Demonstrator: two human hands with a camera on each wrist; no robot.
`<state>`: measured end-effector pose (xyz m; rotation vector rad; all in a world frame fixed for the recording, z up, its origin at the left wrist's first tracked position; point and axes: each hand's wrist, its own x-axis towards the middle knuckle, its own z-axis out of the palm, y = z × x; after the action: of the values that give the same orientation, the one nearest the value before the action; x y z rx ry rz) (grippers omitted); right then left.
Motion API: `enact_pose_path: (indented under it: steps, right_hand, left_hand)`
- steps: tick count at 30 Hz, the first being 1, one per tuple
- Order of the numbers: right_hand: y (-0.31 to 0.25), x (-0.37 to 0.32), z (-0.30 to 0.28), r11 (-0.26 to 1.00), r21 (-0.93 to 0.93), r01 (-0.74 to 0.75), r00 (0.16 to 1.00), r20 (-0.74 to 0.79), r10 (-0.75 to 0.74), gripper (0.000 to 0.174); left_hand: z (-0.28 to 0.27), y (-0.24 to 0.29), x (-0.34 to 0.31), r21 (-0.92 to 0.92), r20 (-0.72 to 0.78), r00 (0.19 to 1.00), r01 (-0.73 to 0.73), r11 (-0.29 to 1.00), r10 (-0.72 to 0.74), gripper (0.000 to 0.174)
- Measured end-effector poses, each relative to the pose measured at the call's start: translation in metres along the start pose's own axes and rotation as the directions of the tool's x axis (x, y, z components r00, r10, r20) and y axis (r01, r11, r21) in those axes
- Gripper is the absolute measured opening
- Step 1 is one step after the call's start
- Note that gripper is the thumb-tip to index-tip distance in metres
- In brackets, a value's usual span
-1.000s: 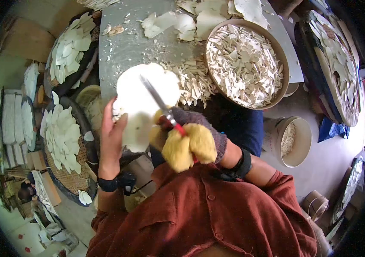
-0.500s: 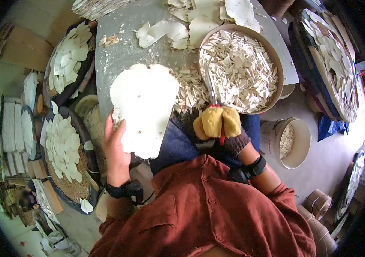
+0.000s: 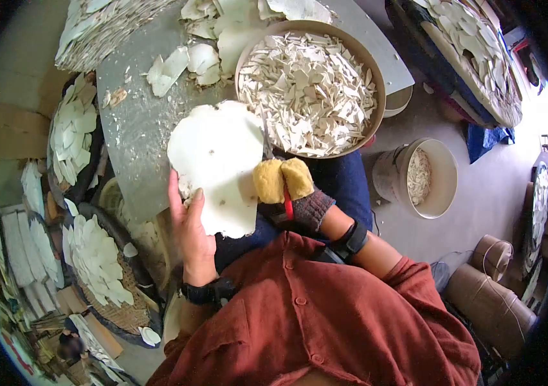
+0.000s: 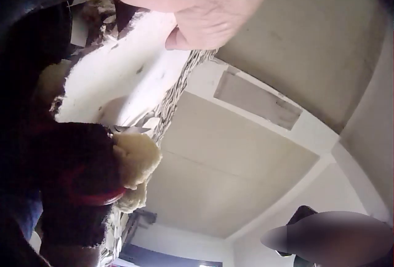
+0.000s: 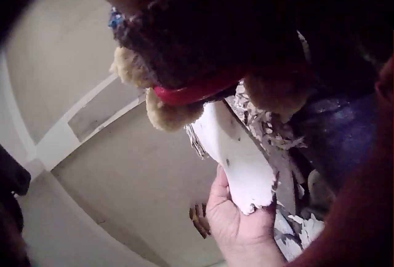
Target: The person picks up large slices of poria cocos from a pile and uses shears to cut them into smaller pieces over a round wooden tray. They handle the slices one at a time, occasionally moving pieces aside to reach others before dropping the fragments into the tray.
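Our left hand [image 3: 191,235] grips the near edge of the white slab [image 3: 213,154] while our right hand [image 3: 287,183], clamped on the knife [image 3: 287,204], sits at its right edge.

Soft, even daylight fills the head view, whose fisheye edges bend and darken into a black ring. Both wrist views are dim up close, blurred, against a bright pale ceiling.

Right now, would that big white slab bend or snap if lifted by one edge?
Probably stiff: the slab juts flat past the left hand without drooping. Likely brittle: its edges are ragged and the bowl holds snapped chips. Seemingly light, since one hand props it.
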<state>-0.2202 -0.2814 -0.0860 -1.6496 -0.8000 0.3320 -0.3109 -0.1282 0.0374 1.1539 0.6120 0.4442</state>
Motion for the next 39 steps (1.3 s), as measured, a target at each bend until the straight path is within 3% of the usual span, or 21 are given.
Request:
enact_pose_path:
  steps: [2, 3, 6, 7, 10, 11, 14, 17, 20, 21, 22, 24, 27, 28, 34, 37, 39]
  right_hand:
    - [0.002, -0.001, -0.002, 0.852, 0.507, -0.129, 0.992, 0.071, 0.108, 0.021]
    - [0.001, -0.002, -0.005, 0.57, 0.805, -0.163, 0.986, 0.109, 0.128, 0.022]
    - [0.016, -0.006, 0.003, 0.655, 0.738, -0.162, 0.982, 0.052, 0.184, 0.025]
    - [0.017, -0.006, 0.001, 0.753, 0.648, -0.112, 0.992, 0.033, 0.119, 0.028]
    - [0.017, -0.005, -0.003, 0.997, 0.075, 0.033, 0.999, 0.001, -0.033, 0.029]
    - [0.015, -0.004, -0.005, 0.982, -0.176, 0.075, 0.997, 0.009, -0.074, 0.028]
    - [-0.001, 0.005, -0.007, 0.939, -0.289, 0.188, 0.971, -0.087, -0.221, 0.011]
    - [-0.005, 0.003, -0.017, 0.932, -0.351, 0.096, 0.995, 0.06, -0.079, 0.026]
    - [0.002, 0.001, -0.011, 0.985, -0.152, 0.081, 0.995, 0.063, -0.072, 0.024]
    - [0.016, -0.003, -0.003, 0.994, 0.08, -0.076, 0.995, 0.077, 0.07, 0.024]
    - [0.037, -0.009, 0.009, 0.925, 0.301, -0.233, 0.971, 0.122, 0.204, 0.023]
    - [0.043, -0.012, 0.015, 0.869, 0.419, -0.262, 0.965, 0.12, 0.233, 0.02]
    - [0.021, -0.006, 0.006, 0.985, 0.168, -0.025, 0.999, 0.03, 0.02, 0.015]
    - [0.017, -0.006, 0.001, 0.994, 0.105, -0.024, 0.998, 0.063, 0.018, 0.017]
    - [-0.013, -0.003, -0.007, 0.99, 0.135, -0.041, 0.998, 0.049, 0.035, 0.02]
    - [-0.025, -0.003, -0.008, 0.969, 0.238, -0.075, 0.997, 0.035, 0.068, 0.02]
    - [-0.022, -0.002, -0.008, 0.985, 0.17, -0.023, 1.0, 0.013, 0.021, 0.019]
  left_hand:
    - [0.001, -0.001, 0.001, 0.005, 0.018, 1.0, 0.01, 1.0, -0.01, 0.058]
    - [0.002, -0.001, 0.002, 0.01, 0.021, 1.0, 0.012, 1.0, -0.012, 0.058]
    - [0.001, 0.0, 0.004, 0.03, 0.029, 0.999, 0.029, 0.999, -0.029, 0.058]
    - [0.0, -0.001, 0.005, 0.039, 0.033, 0.999, 0.038, 0.999, -0.039, 0.059]
    - [0.002, -0.003, 0.007, 0.132, 0.027, 1.0, -0.008, 0.991, 0.004, 0.061]
    - [0.001, -0.005, 0.008, 0.142, 0.022, 1.0, -0.003, 0.99, 0.0, 0.062]
    - [-0.003, -0.007, 0.011, 0.155, 0.007, 1.0, 0.012, 0.988, -0.013, 0.063]
    - [-0.004, -0.007, 0.013, 0.164, 0.004, 1.0, 0.015, 0.986, -0.016, 0.064]
    - [-0.007, -0.008, 0.017, 0.202, 0.018, 1.0, -0.004, 0.979, 0.001, 0.065]
    - [-0.009, -0.008, 0.018, 0.203, 0.022, 1.0, -0.001, 0.979, -0.003, 0.065]
    - [-0.012, -0.007, 0.02, 0.205, 0.027, 1.0, 0.002, 0.979, -0.007, 0.065]
    - [-0.016, -0.003, 0.021, 0.206, 0.039, 0.998, 0.037, 0.978, -0.047, 0.066]
    - [-0.025, -0.002, 0.026, 0.205, 0.058, 0.995, 0.068, 0.976, -0.081, 0.067]
    - [-0.027, -0.002, 0.027, 0.205, 0.065, 0.994, 0.075, 0.976, -0.09, 0.068]
    - [-0.03, 0.0, 0.029, 0.179, 0.053, 0.986, 0.149, 0.972, -0.161, 0.069]
    - [-0.031, -0.001, 0.029, 0.171, 0.054, 0.985, 0.151, 0.974, -0.163, 0.069]
    - [-0.032, -0.001, 0.029, 0.18, 0.053, 0.985, 0.151, 0.972, -0.163, 0.069]
